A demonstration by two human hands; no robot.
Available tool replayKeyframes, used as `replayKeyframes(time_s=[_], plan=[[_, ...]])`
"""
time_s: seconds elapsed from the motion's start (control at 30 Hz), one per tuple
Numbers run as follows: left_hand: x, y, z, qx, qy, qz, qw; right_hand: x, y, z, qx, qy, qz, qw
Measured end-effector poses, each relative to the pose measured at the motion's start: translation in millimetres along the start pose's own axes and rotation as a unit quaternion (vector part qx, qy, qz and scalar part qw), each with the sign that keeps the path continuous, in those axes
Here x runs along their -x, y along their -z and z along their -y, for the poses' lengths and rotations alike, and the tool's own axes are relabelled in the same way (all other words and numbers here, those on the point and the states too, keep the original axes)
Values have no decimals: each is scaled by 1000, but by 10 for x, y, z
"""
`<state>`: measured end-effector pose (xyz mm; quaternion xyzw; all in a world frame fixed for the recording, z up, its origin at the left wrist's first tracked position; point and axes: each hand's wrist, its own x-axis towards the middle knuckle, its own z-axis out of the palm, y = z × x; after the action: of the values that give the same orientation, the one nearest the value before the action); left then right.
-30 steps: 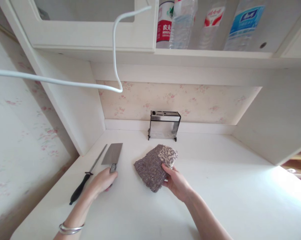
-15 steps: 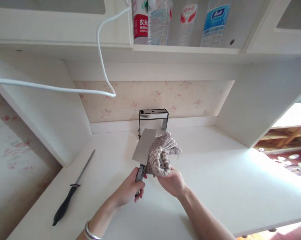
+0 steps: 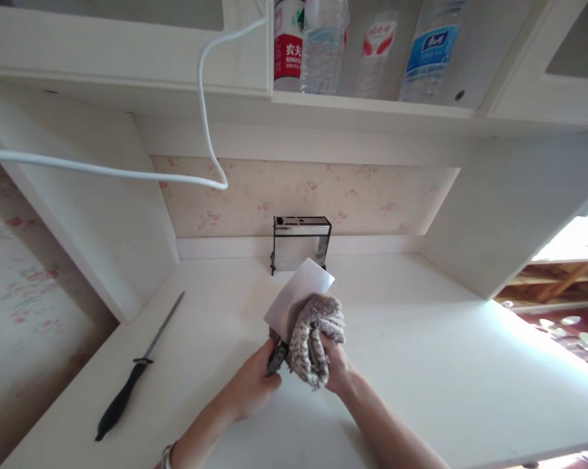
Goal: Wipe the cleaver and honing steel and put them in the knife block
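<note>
Far out to the left of our left hand, well apart from it, a sharpening steel (image 3: 136, 372) with a black handle is lying on the white counter (image 3: 420, 365), untouched. Moving rightward, our left hand (image 3: 252, 391) is gripping the dark handle of a cleaver (image 3: 296, 296), fingers closed around it, and is holding the broad blade tilted up and away from us so that its flat face is catching the light. Just to the right, touching the blade, our right hand (image 3: 335, 368) is clutching a bunched grey-brown cloth (image 3: 314, 335) and pressing it against the lower part of the blade near the handle; the cloth is hiding most of the fingers, so we are only judging the grasp from the way the fabric is folding around them. Beyond both hands, against the back wall, a metal knife rack (image 3: 301, 242) is standing, and above it bottles (image 3: 323, 42) are lining a shelf while a white cable (image 3: 203, 111) is looping down on the left. We are judging that wiping the blade is the step in hand, and that it is only starting at the heel; the next move is calling for a steady left-hand grip while the cloth is sliding toward the tip, with fingers staying clear of the edge.
</note>
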<state>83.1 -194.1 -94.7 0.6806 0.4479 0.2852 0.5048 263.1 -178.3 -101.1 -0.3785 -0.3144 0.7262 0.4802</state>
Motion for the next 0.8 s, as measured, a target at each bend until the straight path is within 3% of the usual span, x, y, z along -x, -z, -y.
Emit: replayKeyframes(time_s=[0.2, 0.33, 0.47, 0.6, 0.8], plan=[[18, -69, 8, -86, -38, 23, 995, -2, -177, -55, -102, 60, -39, 992], [16, -141, -21, -144, -36, -10, 989, -35, -246, -54, -145, 109, -64, 981], [-11, -193, -54, -148, -31, -37, 988, -84, -201, -44, -164, 119, -84, 976], [-40, -186, -73, -134, -29, -21, 990, -114, -137, -12, -182, 99, -89, 974], [-46, -138, 27, -238, -25, -12, 971, -177, 8, 109, -243, 85, -77, 963]])
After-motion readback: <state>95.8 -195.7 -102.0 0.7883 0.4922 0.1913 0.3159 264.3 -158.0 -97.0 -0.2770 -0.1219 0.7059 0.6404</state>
